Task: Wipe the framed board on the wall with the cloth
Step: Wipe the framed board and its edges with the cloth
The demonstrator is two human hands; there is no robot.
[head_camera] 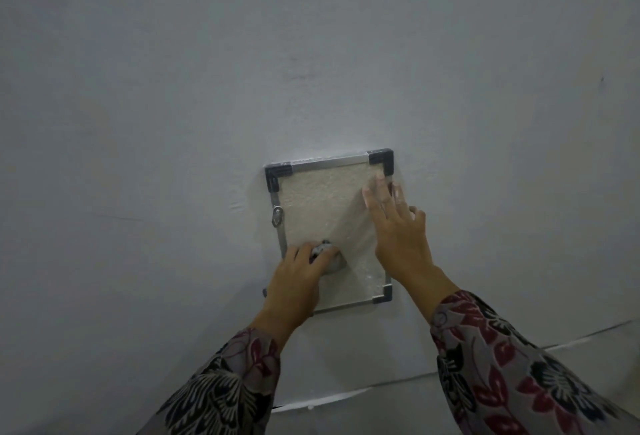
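A small framed board (322,206) hangs on the pale wall, with a silver metal frame, dark corner caps and a rough off-white face. My left hand (298,285) presses a bunched grey cloth (325,254) against the board's lower left part, fingers curled over it. My right hand (398,226) lies flat on the board's right edge with its fingers spread upward, holding nothing. A small metal hanger clip (277,221) sits on the frame's left side. The lower left corner of the frame is hidden by my left hand.
The wall (311,53) is plain grey-white all around the board. Its foot meets the floor (588,351) along a white line at the lower right. My patterned sleeves (502,365) fill the bottom of the view.
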